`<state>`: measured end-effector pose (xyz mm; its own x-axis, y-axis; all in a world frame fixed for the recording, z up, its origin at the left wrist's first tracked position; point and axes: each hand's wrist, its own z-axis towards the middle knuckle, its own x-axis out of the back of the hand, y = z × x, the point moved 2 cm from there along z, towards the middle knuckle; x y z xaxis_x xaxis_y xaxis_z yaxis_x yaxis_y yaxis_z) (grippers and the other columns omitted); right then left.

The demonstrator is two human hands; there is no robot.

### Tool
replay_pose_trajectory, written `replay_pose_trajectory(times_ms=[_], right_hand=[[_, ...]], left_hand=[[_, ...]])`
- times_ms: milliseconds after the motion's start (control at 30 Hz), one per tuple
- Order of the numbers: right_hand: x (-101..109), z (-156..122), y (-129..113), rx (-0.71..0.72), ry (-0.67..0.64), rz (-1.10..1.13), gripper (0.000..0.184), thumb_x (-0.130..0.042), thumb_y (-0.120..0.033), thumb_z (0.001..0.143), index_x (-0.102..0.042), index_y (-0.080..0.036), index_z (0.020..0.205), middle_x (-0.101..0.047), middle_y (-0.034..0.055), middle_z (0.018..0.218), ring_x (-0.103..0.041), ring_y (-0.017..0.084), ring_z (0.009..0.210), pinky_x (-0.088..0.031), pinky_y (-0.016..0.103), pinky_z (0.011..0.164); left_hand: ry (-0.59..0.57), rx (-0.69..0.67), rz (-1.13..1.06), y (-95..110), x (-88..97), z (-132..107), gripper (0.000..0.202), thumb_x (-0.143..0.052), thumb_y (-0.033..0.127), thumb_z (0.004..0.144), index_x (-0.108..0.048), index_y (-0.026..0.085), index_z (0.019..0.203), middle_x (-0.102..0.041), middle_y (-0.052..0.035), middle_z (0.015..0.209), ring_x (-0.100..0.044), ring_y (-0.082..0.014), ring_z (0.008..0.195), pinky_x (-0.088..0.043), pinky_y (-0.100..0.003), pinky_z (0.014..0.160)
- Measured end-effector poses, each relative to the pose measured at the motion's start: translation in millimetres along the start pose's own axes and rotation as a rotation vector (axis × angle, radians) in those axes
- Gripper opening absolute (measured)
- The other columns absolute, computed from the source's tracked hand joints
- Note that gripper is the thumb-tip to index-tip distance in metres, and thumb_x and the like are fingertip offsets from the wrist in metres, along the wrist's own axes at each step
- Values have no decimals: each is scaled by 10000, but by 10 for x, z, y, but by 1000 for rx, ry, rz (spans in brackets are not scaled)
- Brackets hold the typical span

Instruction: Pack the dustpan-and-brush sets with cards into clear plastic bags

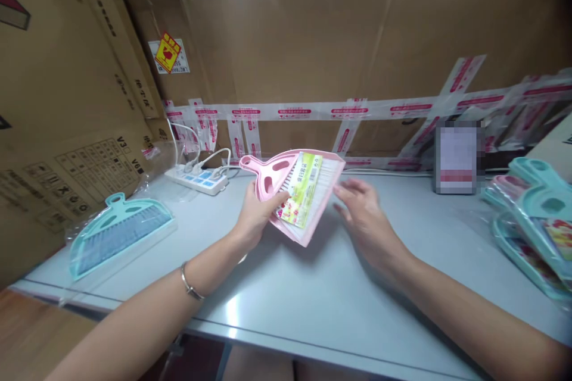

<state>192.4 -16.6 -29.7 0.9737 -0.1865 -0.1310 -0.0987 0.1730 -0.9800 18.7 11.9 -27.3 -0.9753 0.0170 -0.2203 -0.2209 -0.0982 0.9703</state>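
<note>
My left hand point(257, 214) is closed around the lower edge of a pink dustpan-and-brush set point(297, 190), holding it tilted above the grey table point(286, 297). A yellow-green label card lies across the set's white bristles. A bracelet sits on my left wrist. My right hand point(364, 214) hovers just right of the pink set with fingers stretched out and apart, holding nothing and not touching the set.
A teal dustpan set in clear wrap point(118, 232) lies at the table's left. A stack of teal and pink sets point(534, 220) sits at the right edge. A white power strip point(196, 178) lies at the back left. Taped cardboard walls point(313, 41) surround the table.
</note>
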Motion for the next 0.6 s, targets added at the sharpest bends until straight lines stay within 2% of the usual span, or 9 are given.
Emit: replay_pose_trajectory(times_ms=[67,100,200,267,300,367,400,500,600], right_hand=[[-91,-9,45,-304,-131,266,514,-646,-393,767,-489,-177,1206,-544,138,1290,-547,269,1158,-461,450,970],[-132,-23,56,-382,-168,351,460,-659,-327,763,-524,-169,1173,-605,130,1209,-593,266,1090,-496,435,928],[-173,-51,63,-410,-97,455,408,-665,-157,749,-564,-166,1144,-690,93,1038,-665,237,930,-555,388,832],[-156,-53,58,-398,-53,465,394,-656,-119,756,-577,-164,1140,-705,81,993,-680,225,872,-572,369,792],[-139,-48,56,-402,-36,464,384,-652,-110,759,-584,-160,1134,-710,79,979,-684,223,852,-578,363,776],[-102,-30,55,-416,-12,461,370,-644,-99,765,-595,-153,1128,-715,79,961,-690,221,827,-585,357,759],[-85,-19,56,-423,-3,459,365,-640,-94,768,-598,-151,1127,-716,79,955,-692,221,819,-587,356,756],[-52,7,64,-435,12,459,362,-629,-85,775,-601,-146,1130,-719,79,946,-695,220,809,-589,355,759],[-45,10,65,-441,12,465,366,-624,-85,780,-596,-145,1140,-718,79,956,-695,218,815,-589,350,761]], left_hand=[[-8,-3,28,-28,-58,-56,612,-800,254,600,-462,153,1101,-624,-122,1118,-633,-224,947,-525,-369,823],[-38,6,58,-40,-75,-68,616,-799,266,602,-454,157,1101,-625,-118,1107,-633,-220,943,-527,-363,814],[-178,-8,271,25,23,27,580,-767,369,636,-476,162,1093,-633,-98,1043,-634,-191,869,-529,-330,746],[-168,-102,525,201,254,206,496,-673,488,701,-530,159,1044,-631,-78,958,-618,-169,764,-517,-307,658],[-79,-189,661,332,412,312,464,-572,538,767,-546,165,1043,-628,-71,922,-608,-171,742,-508,-305,636],[246,-336,977,619,757,506,418,-429,527,853,-572,165,1005,-635,-80,882,-608,-212,810,-493,-340,708],[383,-353,1161,740,913,585,398,-425,498,862,-575,167,1023,-641,-96,905,-604,-245,880,-477,-370,769],[625,-273,1609,914,1285,746,441,-473,416,847,-506,117,1169,-557,-212,1182,-500,-362,1114,-434,-459,852],[733,-144,1784,822,1584,807,600,-578,381,774,-430,34,1241,-464,-275,1280,-437,-410,1163,-401,-512,892]])
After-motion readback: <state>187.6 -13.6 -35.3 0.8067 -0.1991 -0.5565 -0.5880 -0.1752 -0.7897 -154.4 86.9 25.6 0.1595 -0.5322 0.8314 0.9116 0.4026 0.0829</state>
